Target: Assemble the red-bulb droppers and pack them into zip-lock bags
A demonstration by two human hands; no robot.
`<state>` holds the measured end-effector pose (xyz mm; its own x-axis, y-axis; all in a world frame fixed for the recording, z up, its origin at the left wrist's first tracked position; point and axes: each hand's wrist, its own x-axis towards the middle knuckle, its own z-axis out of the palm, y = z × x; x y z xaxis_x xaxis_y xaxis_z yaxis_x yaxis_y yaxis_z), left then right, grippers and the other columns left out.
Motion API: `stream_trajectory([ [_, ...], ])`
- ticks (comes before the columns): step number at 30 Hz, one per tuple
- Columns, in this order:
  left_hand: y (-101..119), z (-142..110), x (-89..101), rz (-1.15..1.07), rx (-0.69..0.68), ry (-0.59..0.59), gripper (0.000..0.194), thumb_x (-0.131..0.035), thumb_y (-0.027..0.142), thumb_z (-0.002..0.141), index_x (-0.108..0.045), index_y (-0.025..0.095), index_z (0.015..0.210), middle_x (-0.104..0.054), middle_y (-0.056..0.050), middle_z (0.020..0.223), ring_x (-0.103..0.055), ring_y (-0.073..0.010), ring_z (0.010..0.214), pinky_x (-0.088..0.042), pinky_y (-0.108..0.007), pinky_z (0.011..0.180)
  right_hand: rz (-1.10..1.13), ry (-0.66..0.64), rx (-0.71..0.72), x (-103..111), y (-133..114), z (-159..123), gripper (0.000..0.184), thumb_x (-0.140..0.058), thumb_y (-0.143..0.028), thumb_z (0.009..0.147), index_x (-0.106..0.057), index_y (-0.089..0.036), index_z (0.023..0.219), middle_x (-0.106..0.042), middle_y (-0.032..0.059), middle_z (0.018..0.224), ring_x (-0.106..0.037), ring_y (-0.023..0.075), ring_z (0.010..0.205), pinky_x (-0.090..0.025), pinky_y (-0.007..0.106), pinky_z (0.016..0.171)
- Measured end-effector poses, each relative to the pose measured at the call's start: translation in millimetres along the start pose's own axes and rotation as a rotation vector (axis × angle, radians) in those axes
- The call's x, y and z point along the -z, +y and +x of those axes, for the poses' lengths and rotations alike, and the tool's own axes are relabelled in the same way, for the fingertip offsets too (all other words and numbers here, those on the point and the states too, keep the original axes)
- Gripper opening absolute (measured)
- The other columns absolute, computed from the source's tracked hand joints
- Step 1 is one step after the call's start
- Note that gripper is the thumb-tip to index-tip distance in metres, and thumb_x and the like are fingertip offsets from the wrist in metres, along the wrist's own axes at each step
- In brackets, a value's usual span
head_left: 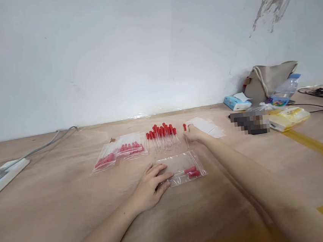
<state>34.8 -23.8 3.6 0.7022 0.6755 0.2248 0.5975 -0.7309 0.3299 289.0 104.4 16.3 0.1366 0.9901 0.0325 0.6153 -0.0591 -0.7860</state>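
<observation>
My left hand [150, 186] lies with fingers spread on the left end of a clear zip bag [179, 161]. Inside that bag are two droppers with red bulbs [194, 173], at its right end. My right hand [193, 134] pinches a single dropper [184, 127], its red bulb showing above the fingers and a thin clear tube below. To the left of it, a group of loose red-bulbed droppers [162, 132] lies on the table, bulbs toward the wall. A stack of blank white sheets or flat bags [208, 127] is just beyond my right hand.
Filled zip bags of red droppers [105, 160] lie at left of the group. A power strip [7, 177] with a grey cable sits far left. On the right are a blue tissue pack [236, 102], a beige bag [272, 80], a yellow tissue pack [289, 118] and black cables.
</observation>
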Motion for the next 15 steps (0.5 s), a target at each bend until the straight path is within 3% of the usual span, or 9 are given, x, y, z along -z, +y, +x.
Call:
stream_trajectory([
  [5,-0.7,1.0,0.3,0.000,0.001,0.000,0.031,-0.041,0.029,0.088,-0.053,0.030,0.117,-0.048,-0.005,0.125,-0.041,-0.0210,0.117,-0.024,-0.049,0.103,0.166,0.008,0.016,26.6,24.2,-46.4,0.060,-0.040,-0.020,0.075,-0.013,-0.012,0.128,-0.042,-0.0093,0.050,-0.043,0.0099,0.038,-0.037,0.021,0.038],
  [6,-1.2,1.1,0.1,-0.001,0.000,0.002,0.031,-0.041,0.029,0.088,-0.053,0.030,0.117,-0.048,-0.005,0.125,-0.042,-0.0208,0.117,-0.023,-0.049,0.103,0.308,0.037,0.050,30.1,30.4,-57.0,0.066,-0.043,-0.021,0.072,-0.009,-0.015,0.129,-0.042,-0.0102,0.052,-0.043,0.0091,0.037,-0.036,0.020,0.037],
  [10,-2.7,1.4,-0.1,-0.002,-0.007,-0.005,0.031,-0.042,0.029,0.087,-0.053,0.030,0.117,-0.048,-0.005,0.125,-0.041,-0.0207,0.117,-0.024,-0.048,0.103,0.690,0.126,0.055,30.6,48.8,-89.2,0.070,-0.052,-0.025,0.064,-0.015,-0.024,0.123,-0.044,-0.0113,0.057,-0.046,0.0078,0.040,-0.038,0.019,0.037],
  [15,-1.5,1.7,2.0,0.003,-0.006,-0.001,0.031,-0.041,0.029,0.088,-0.054,0.029,0.115,-0.049,-0.004,0.124,-0.042,-0.0209,0.117,-0.027,-0.048,0.102,0.825,0.244,-0.024,13.4,45.9,-102.3,0.061,-0.061,-0.026,0.058,-0.025,-0.024,0.107,-0.048,-0.0104,0.061,-0.051,0.0082,0.045,-0.046,0.020,0.042],
])
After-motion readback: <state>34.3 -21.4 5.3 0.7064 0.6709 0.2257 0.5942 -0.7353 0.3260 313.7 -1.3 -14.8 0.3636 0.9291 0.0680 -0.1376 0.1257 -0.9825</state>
